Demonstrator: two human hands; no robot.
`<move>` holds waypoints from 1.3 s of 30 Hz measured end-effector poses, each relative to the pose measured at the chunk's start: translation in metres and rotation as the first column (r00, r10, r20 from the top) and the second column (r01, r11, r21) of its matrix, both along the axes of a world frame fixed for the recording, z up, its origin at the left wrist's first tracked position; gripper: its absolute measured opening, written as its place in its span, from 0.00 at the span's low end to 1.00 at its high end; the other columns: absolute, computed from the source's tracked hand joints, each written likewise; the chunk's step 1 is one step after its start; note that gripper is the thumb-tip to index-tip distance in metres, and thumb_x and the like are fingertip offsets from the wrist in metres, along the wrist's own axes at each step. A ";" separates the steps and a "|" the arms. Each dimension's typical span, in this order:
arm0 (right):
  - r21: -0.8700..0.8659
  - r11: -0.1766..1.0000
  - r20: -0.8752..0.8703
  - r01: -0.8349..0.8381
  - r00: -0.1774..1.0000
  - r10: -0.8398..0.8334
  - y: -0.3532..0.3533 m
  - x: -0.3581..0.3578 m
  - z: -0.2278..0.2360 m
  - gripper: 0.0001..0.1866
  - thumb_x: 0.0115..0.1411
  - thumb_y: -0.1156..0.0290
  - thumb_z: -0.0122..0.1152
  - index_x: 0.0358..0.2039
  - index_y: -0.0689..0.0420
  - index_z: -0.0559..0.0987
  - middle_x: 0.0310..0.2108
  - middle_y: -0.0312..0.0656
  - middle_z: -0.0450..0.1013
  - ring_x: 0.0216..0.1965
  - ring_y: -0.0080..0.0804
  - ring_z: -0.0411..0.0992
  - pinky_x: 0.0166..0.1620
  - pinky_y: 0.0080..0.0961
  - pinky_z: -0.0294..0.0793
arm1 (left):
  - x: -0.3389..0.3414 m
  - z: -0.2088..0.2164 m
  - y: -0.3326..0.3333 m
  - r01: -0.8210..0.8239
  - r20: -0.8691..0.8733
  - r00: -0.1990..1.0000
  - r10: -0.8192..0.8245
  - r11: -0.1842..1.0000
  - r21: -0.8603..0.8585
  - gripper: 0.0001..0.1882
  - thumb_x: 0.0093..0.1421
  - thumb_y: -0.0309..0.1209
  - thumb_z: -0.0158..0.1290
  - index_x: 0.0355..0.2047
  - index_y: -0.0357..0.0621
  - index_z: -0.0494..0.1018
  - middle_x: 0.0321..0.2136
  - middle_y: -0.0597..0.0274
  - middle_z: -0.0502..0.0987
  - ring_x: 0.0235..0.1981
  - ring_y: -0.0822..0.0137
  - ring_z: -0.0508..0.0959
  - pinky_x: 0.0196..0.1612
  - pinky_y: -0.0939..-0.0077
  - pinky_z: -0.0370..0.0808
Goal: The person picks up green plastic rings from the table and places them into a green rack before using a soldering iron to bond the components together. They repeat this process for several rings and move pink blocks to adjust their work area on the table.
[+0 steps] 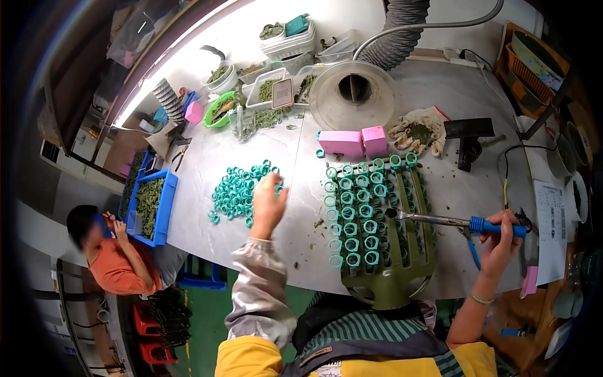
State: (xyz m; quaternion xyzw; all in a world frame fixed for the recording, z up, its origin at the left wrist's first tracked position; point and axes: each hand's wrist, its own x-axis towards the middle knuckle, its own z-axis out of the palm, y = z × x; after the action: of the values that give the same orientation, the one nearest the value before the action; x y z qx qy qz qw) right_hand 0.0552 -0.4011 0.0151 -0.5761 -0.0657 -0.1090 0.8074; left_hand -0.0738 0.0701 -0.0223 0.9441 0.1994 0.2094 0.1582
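Note:
My right hand (500, 242) grips the blue handle of a soldering iron (443, 220), its metal shaft pointing left. The iron's tip lies over an olive-green rack (402, 276) with long parallel bars. Teal rings (348, 213) stand in rows along the rack's left bars and a few at its far end; bars on the right show few. My left hand (269, 204) is at the right edge of a heap of loose teal rings (235, 195), fingers curled down, with a ring beside the fingertips. Whether a ring is between them is hidden.
Pink blocks (342, 142), a stained glove (419, 130) and a black stand (469, 141) sit beyond the rack. A round hood (353, 94) and tubs of green pieces (267, 91) are farther back. At left, another person (122, 264) sits by blue trays (164, 210). Pliers (471, 248) lie near my right hand.

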 end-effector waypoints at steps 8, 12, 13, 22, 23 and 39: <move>-0.028 0.999 0.031 -0.034 0.999 0.035 -0.002 -0.003 0.004 0.13 0.64 0.66 0.55 0.24 0.60 0.74 0.24 0.38 0.73 0.15 0.22 0.67 0.18 0.16 0.67 | -0.049 -0.032 0.011 -0.166 -0.043 0.986 0.160 0.935 -0.312 0.16 0.53 0.22 0.61 0.43 0.39 0.73 0.42 0.54 0.77 0.39 0.58 0.79 0.40 0.66 0.78; -0.062 0.998 -0.006 0.019 1.000 -0.020 -0.003 -0.008 0.007 0.14 0.63 0.64 0.57 0.25 0.59 0.76 0.24 0.38 0.74 0.16 0.23 0.69 0.19 0.16 0.68 | -0.023 0.012 -0.043 0.111 0.173 0.984 -0.032 0.877 -0.467 0.14 0.59 0.19 0.57 0.46 0.40 0.77 0.44 0.58 0.75 0.41 0.65 0.80 0.41 0.77 0.82; -0.067 0.998 0.002 0.011 1.000 -0.011 -0.003 -0.009 0.008 0.14 0.63 0.64 0.57 0.25 0.59 0.76 0.24 0.37 0.74 0.17 0.23 0.69 0.19 0.16 0.68 | -0.013 0.024 -0.065 0.221 0.191 0.971 -0.143 0.844 -0.489 0.14 0.59 0.19 0.57 0.46 0.40 0.77 0.45 0.58 0.74 0.42 0.66 0.80 0.41 0.76 0.81; -0.070 0.997 0.051 -0.019 0.998 0.022 -0.003 -0.006 -0.006 0.13 0.66 0.68 0.55 0.27 0.62 0.76 0.26 0.38 0.74 0.18 0.23 0.71 0.21 0.18 0.72 | 0.051 0.034 -0.172 0.611 0.135 0.792 -0.596 0.778 -0.148 0.16 0.55 0.24 0.60 0.46 0.42 0.77 0.44 0.56 0.78 0.46 0.53 0.75 0.49 0.64 0.73; -0.076 0.996 0.048 -0.044 0.998 0.048 -0.003 -0.006 -0.006 0.13 0.66 0.68 0.54 0.27 0.63 0.76 0.27 0.38 0.73 0.19 0.23 0.72 0.21 0.20 0.73 | 0.054 0.031 -0.174 0.618 0.136 0.786 -0.603 0.772 -0.148 0.16 0.55 0.24 0.60 0.46 0.42 0.77 0.44 0.56 0.78 0.46 0.53 0.75 0.49 0.64 0.73; -0.020 1.000 0.027 0.000 1.000 0.000 -0.016 -0.006 0.004 0.13 0.63 0.69 0.56 0.23 0.61 0.74 0.23 0.37 0.70 0.14 0.21 0.67 0.17 0.15 0.66 | 0.063 0.027 -0.153 0.554 0.253 0.832 -0.495 0.774 -0.308 0.13 0.55 0.22 0.59 0.41 0.39 0.75 0.41 0.51 0.75 0.40 0.51 0.75 0.43 0.63 0.74</move>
State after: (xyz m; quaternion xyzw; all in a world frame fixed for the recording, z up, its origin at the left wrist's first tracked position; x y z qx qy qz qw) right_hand 0.0490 -0.4170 0.0189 -0.5827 -0.0776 -0.1161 0.8006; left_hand -0.0111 -0.0828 0.0051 0.8955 -0.0498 0.1894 0.3996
